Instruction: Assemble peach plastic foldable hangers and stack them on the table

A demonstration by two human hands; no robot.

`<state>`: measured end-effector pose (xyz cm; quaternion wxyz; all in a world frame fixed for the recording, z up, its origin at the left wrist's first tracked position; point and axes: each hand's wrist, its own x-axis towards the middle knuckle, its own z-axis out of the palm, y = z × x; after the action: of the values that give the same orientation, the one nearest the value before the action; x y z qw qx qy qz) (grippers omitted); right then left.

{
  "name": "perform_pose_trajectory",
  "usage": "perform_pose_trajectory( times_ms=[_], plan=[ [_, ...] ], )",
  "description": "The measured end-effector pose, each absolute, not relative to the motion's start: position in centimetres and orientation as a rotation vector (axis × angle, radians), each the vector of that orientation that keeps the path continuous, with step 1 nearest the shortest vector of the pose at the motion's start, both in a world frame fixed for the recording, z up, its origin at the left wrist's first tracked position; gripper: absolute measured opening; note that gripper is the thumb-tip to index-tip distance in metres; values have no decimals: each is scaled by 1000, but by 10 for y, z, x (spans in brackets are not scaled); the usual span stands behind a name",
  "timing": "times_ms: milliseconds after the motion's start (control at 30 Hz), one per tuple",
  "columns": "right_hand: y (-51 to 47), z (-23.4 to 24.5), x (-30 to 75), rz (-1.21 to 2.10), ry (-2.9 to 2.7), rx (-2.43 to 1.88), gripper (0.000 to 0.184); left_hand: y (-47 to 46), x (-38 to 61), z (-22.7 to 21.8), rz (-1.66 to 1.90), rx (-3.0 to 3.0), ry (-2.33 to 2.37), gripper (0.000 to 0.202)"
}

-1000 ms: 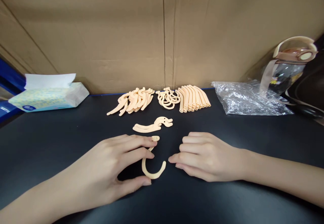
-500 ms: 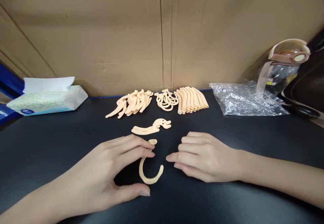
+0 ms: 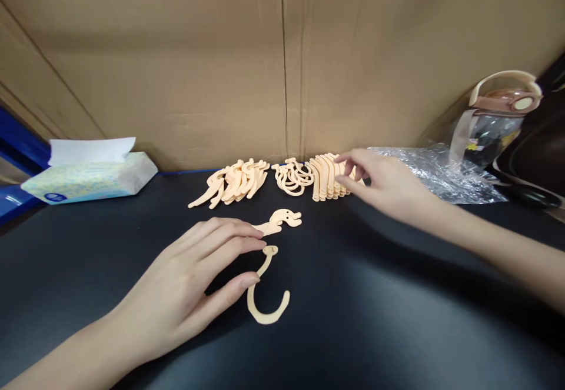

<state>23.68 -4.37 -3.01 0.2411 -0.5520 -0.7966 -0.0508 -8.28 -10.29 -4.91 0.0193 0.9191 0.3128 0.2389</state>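
A pale orange hook-shaped piece point(image 3: 266, 300) lies flat on the black table point(image 3: 353, 307). My left hand point(image 3: 200, 281) rests beside it, fingers stretched out, fingertips touching the hook's stem. Just behind lies a wavy flat piece point(image 3: 282, 220). My right hand point(image 3: 384, 183) reaches back over the row of curved strips point(image 3: 327, 177), fingers spread, fingertips at the strips' right end. A pile of hook loops point(image 3: 292, 175) sits left of the strips, and a fan of curved pieces point(image 3: 233, 182) lies further left.
A cardboard wall point(image 3: 282, 55) closes off the back. A tissue pack point(image 3: 90, 175) lies at the back left. Crumpled clear plastic point(image 3: 445, 172) and a lidded bottle point(image 3: 497, 116) sit at the back right, beside a dark bag point(image 3: 536, 155).
My right hand left the spot beside the hook and reached back to the row of curved strips. My left hand's thumb came off the hook; its fingers stay by the stem.
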Motion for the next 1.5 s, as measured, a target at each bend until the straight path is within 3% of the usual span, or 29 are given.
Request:
perform_pose_trajectory(
  times_ms=[167, 500, 900, 1267, 1500],
  plan=[
    [12, -13, 259, -89, -2124, -2035, 55, -104, -82, -49, 751, 2850, 900, 27],
    [40, -22, 263, 225, -2181, -2166, 93, -107, -84, -51, 723, 2886, 866, 29],
    [50, -29, 272, 344, -2162, -2114, 100, -106, -82, -51, 728, 2872, 868, 30],
    [46, -26, 270, 301, -2151, -2124, 81, -107, -83, -52, 732, 2864, 876, 28],
    [45, -25, 269, 203, -2146, -2126, 79, -107, -83, -50, 703, 2850, 922, 31]
  ],
)
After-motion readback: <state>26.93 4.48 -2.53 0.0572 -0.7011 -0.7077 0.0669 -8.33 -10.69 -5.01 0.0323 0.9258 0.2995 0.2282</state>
